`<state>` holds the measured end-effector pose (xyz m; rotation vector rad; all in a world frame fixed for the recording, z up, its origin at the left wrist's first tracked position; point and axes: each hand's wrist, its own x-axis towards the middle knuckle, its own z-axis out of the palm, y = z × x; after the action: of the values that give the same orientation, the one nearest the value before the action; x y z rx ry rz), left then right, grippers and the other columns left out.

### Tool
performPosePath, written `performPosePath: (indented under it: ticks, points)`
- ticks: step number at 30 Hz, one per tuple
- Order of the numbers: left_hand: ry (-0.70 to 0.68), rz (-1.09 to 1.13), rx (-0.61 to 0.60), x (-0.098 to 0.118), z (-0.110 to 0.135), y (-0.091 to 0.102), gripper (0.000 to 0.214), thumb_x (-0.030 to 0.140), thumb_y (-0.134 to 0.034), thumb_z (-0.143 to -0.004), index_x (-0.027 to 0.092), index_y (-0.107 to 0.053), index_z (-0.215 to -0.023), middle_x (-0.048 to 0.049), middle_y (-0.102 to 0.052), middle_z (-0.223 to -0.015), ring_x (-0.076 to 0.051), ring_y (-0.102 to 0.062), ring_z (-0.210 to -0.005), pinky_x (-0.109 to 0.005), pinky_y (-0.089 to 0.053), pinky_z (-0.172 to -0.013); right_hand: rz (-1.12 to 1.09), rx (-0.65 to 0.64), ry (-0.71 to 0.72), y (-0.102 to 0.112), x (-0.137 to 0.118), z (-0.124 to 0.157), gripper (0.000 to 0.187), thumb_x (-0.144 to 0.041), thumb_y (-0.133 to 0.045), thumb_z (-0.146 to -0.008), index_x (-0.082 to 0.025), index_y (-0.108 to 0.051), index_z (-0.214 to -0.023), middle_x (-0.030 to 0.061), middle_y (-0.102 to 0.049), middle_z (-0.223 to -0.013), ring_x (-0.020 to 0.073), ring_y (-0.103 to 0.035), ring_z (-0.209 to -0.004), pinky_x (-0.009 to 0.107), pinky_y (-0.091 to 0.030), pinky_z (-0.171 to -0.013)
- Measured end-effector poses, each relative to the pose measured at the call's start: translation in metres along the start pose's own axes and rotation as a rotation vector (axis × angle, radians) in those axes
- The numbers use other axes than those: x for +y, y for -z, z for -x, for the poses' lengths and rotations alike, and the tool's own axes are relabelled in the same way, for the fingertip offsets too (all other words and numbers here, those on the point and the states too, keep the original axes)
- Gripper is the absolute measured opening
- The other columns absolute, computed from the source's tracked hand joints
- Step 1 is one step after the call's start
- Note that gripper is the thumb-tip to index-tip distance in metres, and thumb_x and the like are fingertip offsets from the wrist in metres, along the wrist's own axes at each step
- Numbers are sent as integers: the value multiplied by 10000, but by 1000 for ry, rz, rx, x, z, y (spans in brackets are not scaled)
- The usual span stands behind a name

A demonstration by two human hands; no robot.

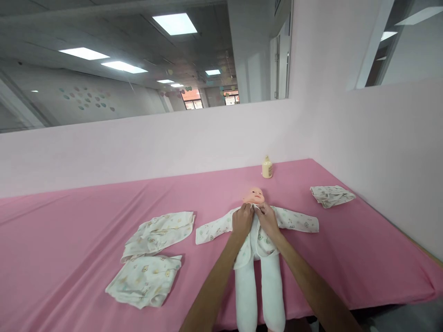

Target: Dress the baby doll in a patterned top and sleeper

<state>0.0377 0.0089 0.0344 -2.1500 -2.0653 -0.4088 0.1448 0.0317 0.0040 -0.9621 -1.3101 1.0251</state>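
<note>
- Doll (271,281): one, on its back, white legs toward the viewer, feet running out at the lower edge.
- Near cloth (145,281): one, printed, folded, left of the doll.
- Shirt (266,244): one, white, printed; on the doll's torso, sleeves spread to both sides. Judged done: laying the shirt about the body. Whether the arms fill the sleeves cannot be told; no doll hand shows at either cuff.
- Shirt front: the two panels hang apart below the neck, white showing between. Judged left: closing this front; no fastening is seen made.
- Middle cloth (159,233): one, printed, loosely folded, just beyond the near cloth.
- Left hand (243,217): narrow, fingers pinching the shirt at the neck.
- Right hand (267,218): narrow, likewise pinching the shirt's neck edge, beside the left hand.
- Doll's head: bare, just beyond both hands.
- Far cloth (332,196): one, printed, folded, well to the right, apart from the doll.
- Bottle (267,169): one, pale yellow, upright, near the back edge of the pink sheet (214,196), untouched.
- Wall (207,138): pale, behind everything.
</note>
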Motion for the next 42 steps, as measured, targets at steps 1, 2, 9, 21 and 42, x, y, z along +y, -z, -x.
performPosePath:
  ticks: [1,2,9,21,42]
  points:
    - [3,9,-2,0,0,0,307,258,-317,-1003,168,-605,-1063,-85,-663,-974,-201,-652,-834,-289,-392,-655,1,-8,1,0,0,0,165,-366,-547,-793,-206,-568,-758,27,-679,-764,195,-621,-731,314,-471,-720]
    - [5,25,-3,1,0,0,296,253,-330,-997,168,-609,-1048,-87,-662,-971,-204,-651,-828,-290,-389,-650,4,-15,4,0,0,0,161,-363,-543,-792,-208,-568,-754,26,-679,-763,196,-625,-737,315,-472,-726]
    - [76,326,54,-2,0,-3,246,200,-414,-940,177,-656,-908,-74,-699,-953,-200,-642,-861,-279,-393,-696,74,-43,36,-2,-3,6,150,-289,-484,-801,-208,-609,-817,25,-699,-792,197,-639,-779,315,-472,-748]
    - [170,933,15,-14,-1,-4,261,241,-447,-840,154,-693,-829,-33,-716,-799,-154,-626,-738,-255,-464,-691,455,-75,273,-3,-10,15,299,-97,-413,-781,-210,-657,-912,73,-711,-956,258,-616,-982,396,-416,-909]
    - [169,530,130,6,7,0,290,166,-405,-895,169,-686,-963,-77,-712,-996,-194,-627,-893,-292,-435,-777,5,127,-57,3,-18,17,152,-308,-489,-806,-194,-591,-817,22,-641,-802,185,-568,-768,294,-449,-706]
